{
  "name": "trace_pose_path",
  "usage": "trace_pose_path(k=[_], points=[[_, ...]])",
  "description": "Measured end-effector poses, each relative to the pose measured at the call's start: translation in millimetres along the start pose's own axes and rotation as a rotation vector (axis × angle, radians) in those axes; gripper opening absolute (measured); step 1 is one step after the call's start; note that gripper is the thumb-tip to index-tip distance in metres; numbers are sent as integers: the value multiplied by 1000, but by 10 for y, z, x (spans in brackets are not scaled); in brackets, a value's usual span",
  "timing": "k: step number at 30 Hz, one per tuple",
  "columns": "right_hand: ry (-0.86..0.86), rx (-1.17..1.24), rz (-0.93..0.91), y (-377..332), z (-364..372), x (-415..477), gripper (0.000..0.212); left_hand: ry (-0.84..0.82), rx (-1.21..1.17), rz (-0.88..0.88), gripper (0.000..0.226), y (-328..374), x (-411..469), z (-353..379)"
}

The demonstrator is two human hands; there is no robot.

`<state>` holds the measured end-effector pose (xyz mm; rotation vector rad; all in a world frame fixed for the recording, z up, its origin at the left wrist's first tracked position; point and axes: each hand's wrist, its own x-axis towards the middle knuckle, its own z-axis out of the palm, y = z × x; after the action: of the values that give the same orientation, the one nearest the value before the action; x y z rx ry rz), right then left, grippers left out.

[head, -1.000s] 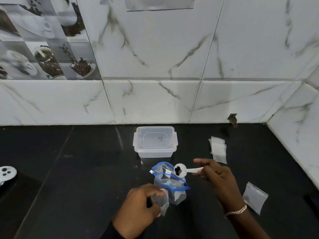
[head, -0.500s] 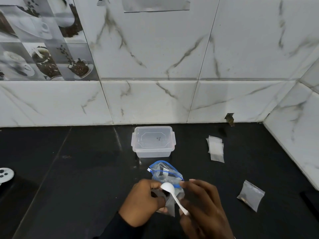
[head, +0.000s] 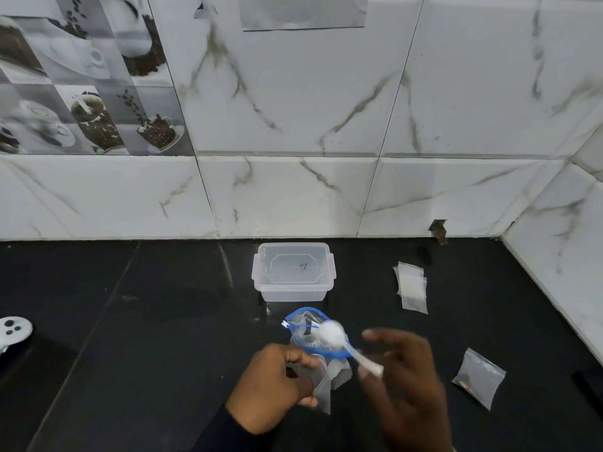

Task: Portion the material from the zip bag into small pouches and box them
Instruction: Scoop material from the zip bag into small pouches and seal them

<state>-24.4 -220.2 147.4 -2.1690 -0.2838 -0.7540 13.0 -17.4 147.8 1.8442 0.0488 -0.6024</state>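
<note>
**Q:** What does the left hand (head: 277,383) hold?

**A:** Its fingers are curled, and thumb and fingers pinch the small pouch (head: 321,386). This clear pouch hangs below the grip, low over the counter (head: 163,321).

**Q:** And the right hand (head: 408,386)?

**A:** It is blurred. The handle end of the white spoon (head: 332,332) lies pinched at its thumb side, while the remaining fingers are spread loosely. The bowl of the spoon is above the mouth of the zip bag (head: 301,334). Whether the bowl carries any material cannot be told.

**Q:** Where is the zip bag?

**A:** It stands on the counter between the two hands and slightly beyond them, its blue-rimmed mouth open and facing up. The small pouch is just in front of it.

**Q:** What lies farther out?

**A:** Behind the zip bag, near the wall (head: 293,125), is the clear box (head: 293,272) with its lid on. To the right of the box, apart from it, a stack of pouches (head: 411,287) lies flat. Nearer the viewer on the right lies a single pouch (head: 479,376) with dark specks in one corner. At the far left edge is a white device (head: 13,329).
</note>
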Motion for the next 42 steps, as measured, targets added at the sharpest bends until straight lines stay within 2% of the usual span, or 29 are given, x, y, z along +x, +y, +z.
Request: trace_pose_path(k=[2,3,5,7,11,13,15,18,21,24,26,27,29,30,32,34,36,38,42], points=[[19,-6,259,166,71,256,11,13,18,15,25,-17,-29,-11],[-29,-43,359,307,149,398,14,17,17,19,23,-26,-40,-21],[-243,-125,484,663,392,623,19,23,3,14,22,-47,-54,-21],[-531,-211,564,902,646,780,24,24,-9,9,21,-64,-66,-21],[-1020,-274,657,1033,995,946,38,18,13,20,22,-92,-73,-56],[-1169,-337,618,1021,1064,972,41,17,13,21,20,-107,-75,-67],[-1225,-394,528,1059,1098,941,42,10,20,33,20,-123,-80,-67],[-1198,-359,438,1160,1084,814,38,12,28,44,19,-143,-84,-75],[-1064,-233,487,1171,928,708,30,69,1,52,18,-130,-55,-58],[-752,-123,465,967,611,611,3,94,-29,77,16,-119,-6,-27],[-549,94,390,754,378,467,23,91,-53,100,14,-122,39,-6],[-516,231,334,626,272,392,34,91,-73,105,13,-119,60,2],[-582,382,200,417,111,250,43,78,-115,108,15,-95,100,15],[-634,363,137,367,64,177,42,53,-117,118,19,-69,121,36],[-689,196,-2,360,73,80,30,13,-86,154,26,-30,133,46],[-658,74,-60,444,93,53,15,-13,-57,197,27,7,127,55],[-608,102,7,500,59,72,10,-14,-51,237,23,29,138,77],[-546,175,107,503,-5,91,13,-10,-89,259,17,56,153,104],[-372,333,428,444,-206,74,17,-3,-174,251,12,144,226,271]])
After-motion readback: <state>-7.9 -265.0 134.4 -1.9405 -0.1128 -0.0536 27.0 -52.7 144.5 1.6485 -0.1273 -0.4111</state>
